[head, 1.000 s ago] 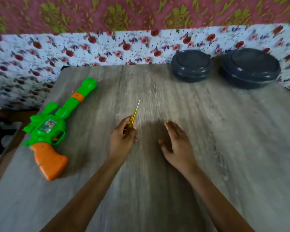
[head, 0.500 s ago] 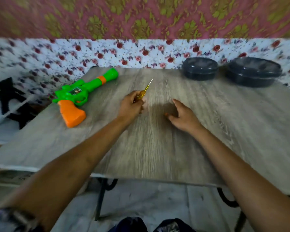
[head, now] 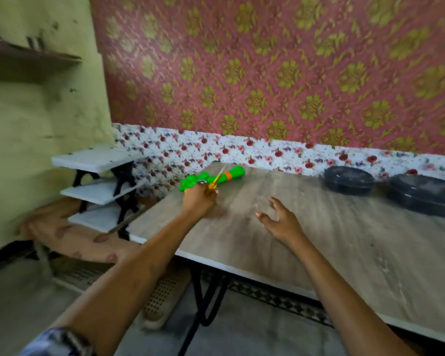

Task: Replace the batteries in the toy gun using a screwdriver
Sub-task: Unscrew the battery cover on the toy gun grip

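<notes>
We were at the opening step, tool in hand and the gun not yet opened. Our left hand (head: 199, 202) gripped the screwdriver (head: 213, 185) by its yellow handle, fingers curled round it and the thin shaft pointing up and away toward the wall. The toy gun (head: 235, 172) lay at the far left corner of the table (head: 332, 247), just beyond that hand. The hand hid the gun's grip, and the blur kept us from telling whether the two touched. Our right hand (head: 280, 223) hovered over the middle of the table, fingers spread and holding nothing. Two dark lidded bowls (head: 348, 179) sat well apart at the far right. No batteries showed. We judged that the next move was to bring the gun nearer and turn it to find the battery cover and its screw. The free right hand would likely steady it while the tip went squarely into the screw head.
</notes>
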Demonstrator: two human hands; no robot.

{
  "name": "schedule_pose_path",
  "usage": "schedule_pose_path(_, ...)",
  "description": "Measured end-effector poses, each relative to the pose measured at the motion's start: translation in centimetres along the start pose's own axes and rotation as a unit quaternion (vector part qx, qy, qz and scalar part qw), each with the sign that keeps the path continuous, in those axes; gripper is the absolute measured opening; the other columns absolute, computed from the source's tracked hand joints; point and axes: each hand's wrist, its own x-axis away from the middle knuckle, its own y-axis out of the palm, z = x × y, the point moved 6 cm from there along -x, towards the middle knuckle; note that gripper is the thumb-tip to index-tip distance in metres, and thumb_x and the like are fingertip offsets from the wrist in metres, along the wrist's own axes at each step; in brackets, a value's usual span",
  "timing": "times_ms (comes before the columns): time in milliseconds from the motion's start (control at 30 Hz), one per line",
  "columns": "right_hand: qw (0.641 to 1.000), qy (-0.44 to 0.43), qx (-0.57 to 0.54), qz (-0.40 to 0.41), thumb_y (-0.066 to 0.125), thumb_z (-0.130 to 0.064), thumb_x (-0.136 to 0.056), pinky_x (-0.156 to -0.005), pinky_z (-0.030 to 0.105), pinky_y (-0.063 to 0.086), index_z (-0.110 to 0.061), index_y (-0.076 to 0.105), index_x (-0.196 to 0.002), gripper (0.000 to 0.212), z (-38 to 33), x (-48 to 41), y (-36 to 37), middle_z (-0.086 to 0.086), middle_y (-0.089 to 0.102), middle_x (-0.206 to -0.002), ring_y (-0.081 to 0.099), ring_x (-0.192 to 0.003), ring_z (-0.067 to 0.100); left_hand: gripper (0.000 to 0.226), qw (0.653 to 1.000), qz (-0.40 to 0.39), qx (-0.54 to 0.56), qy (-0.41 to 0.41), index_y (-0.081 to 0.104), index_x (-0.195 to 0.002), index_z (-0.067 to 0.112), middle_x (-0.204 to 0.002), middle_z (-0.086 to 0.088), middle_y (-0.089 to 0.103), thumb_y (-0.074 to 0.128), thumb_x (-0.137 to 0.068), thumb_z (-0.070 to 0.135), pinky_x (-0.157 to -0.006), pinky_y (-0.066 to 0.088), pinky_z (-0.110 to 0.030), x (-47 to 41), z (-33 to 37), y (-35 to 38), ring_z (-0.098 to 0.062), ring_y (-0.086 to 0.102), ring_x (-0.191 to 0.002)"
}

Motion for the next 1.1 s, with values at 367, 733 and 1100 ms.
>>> schedule_pose_path(367, 0.999, 0.003, -0.031, -0.011, 0.060, -0.028, -0.088, -0.105, 0.026, 0.032, -0.013, 0.034, -0.143, 0.062, 0.7, -5.9, 5.9, 0.011, 0.041, -0.146, 0.040, -0.133, 0.023, 0.056, 0.981, -0.095, -0.168, -0.033, 0.022, -0.148, 0.028, -0.152, -0.020, 0.021, 0.042, -0.096, 0.028, -0.105, 0.037, -0.040, -10.0, -6.8, 1.5, -0.040, 0.040, -0.128)
schedule_pose_path(733, 0.999, 0.002, -0.047, 0.012, 0.061, -0.026, -0.088, -0.107, 0.027, 0.032, -0.014, 0.042, -0.138, 0.055, 3.5, -6.5, 5.1, 0.008, 0.046, -0.142, 0.042, -0.132, 0.019, 0.039, 0.968, -0.099, -0.232, 0.007, 0.048, -0.134, 0.020, -0.128, -0.011, 0.057, 0.044, -0.095, 0.026, -0.100, 0.043, -0.040, -10.8, -6.7, 3.7, -0.033, 0.053, -0.117)
schedule_pose_path(1100, 0.995, 0.007, -0.038, 0.089, 0.064, -0.021, -0.086, -0.099, 0.020, 0.033, -0.011, 0.046, -0.134, 0.053, 6.4, 0.2, -3.1, 0.011, 0.051, -0.138, 0.047, -0.128, 0.020, 0.039, 0.960, -0.150, -0.201, 0.128, 0.049, -0.133, 0.018, -0.127, -0.018, 0.057, 0.048, -0.094, 0.022, -0.091, 0.043, -0.036, -2.0, 2.6, 9.6, -0.035, 0.053, -0.115)
